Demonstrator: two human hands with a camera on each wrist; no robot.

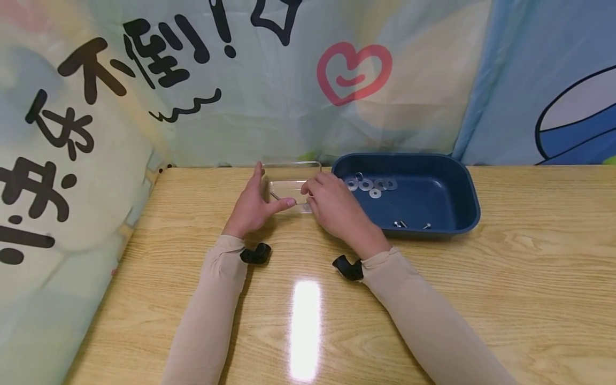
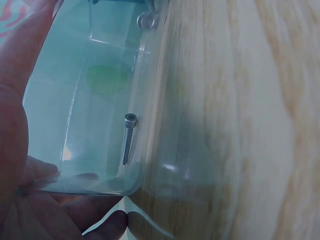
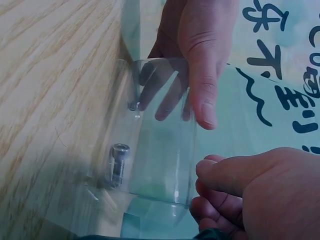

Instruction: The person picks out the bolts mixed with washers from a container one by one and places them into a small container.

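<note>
A clear plastic box stands against the wall at the table's back edge. My left hand grips its left end, thumb along the front rim, fingers behind the end wall. Inside, a long socket-head screw lies near that end. Another socket-head screw lies at the opposite end, close to my right hand. My right hand is at the box's right end, fingers curled and fingertips together by the rim. Nothing shows between those fingertips. Beside it stands a dark blue tray.
Several flat washers lie in the tray's back left part. Small screws are by its front wall, with one more screw to the right. A printed cloth hangs behind the wooden table.
</note>
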